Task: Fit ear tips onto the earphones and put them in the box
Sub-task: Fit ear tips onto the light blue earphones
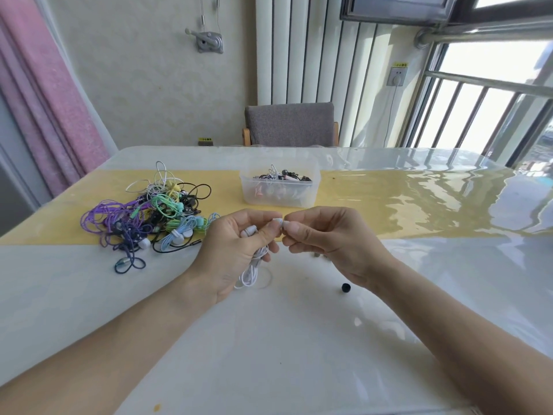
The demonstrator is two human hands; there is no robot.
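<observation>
My left hand point(236, 250) holds a bundle of white earphones point(250, 272), its cable looping down below my palm, with one white earbud point(249, 231) poking out beside my thumb. Its fingertips pinch the other earbud point(277, 220) up top. My right hand point(326, 235) meets it there, thumb and forefinger pinching a small white ear tip against that bud. The clear plastic box point(279, 187) stands behind my hands on the yellow strip and holds several earphones. A pile of coloured earphones point(152, 217) lies to the left.
A small black ear tip point(346, 287) lies on the glossy white table point(284, 339) below my right wrist. A few tiny pieces point(319, 255) sit under my right hand. A grey chair point(290, 124) stands behind the table, a window railing at right.
</observation>
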